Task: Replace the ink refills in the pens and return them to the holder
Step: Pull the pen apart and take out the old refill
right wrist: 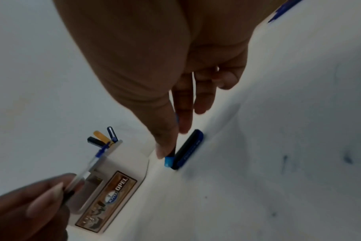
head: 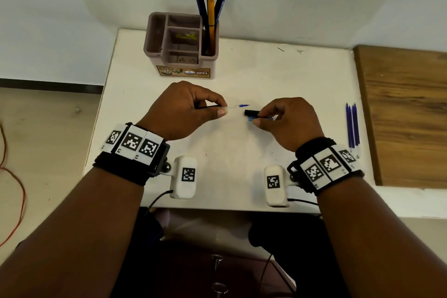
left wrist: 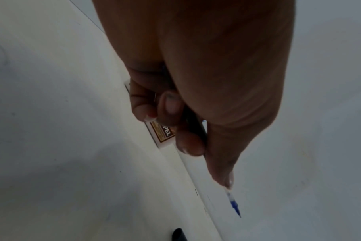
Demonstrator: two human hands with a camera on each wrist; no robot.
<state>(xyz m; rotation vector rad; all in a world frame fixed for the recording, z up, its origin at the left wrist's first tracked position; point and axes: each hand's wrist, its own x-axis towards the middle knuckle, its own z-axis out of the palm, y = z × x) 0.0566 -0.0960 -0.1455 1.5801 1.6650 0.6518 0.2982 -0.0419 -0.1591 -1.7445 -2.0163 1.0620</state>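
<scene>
While your left hand [head: 183, 109] pinches the black pen barrel [head: 208, 106] over the middle of the surface [head: 242, 70], a clear refill [head: 238, 106] with a blue tip juts out of it toward your right. Thumb and forefinger are curled tight on that barrel, and the left wrist view shows the refill's blue point [left wrist: 234, 206] poking out past your thumbnail. Your right hand [head: 287, 121] sits just beside it, fingers closed on a black pen section [head: 251, 112] with a light blue end piece [head: 251, 118]; the right wrist view shows thumb and forefinger pinching it low over the surface. The refill tip and that section are near each other but apart. Back at the far edge stands the pen holder [head: 181, 43], with two dark blue pens and an orange pen [head: 211, 11] upright in its right compartment. Near the right edge of the surface lie the spare blue refills [head: 352, 128], side by side.
</scene>
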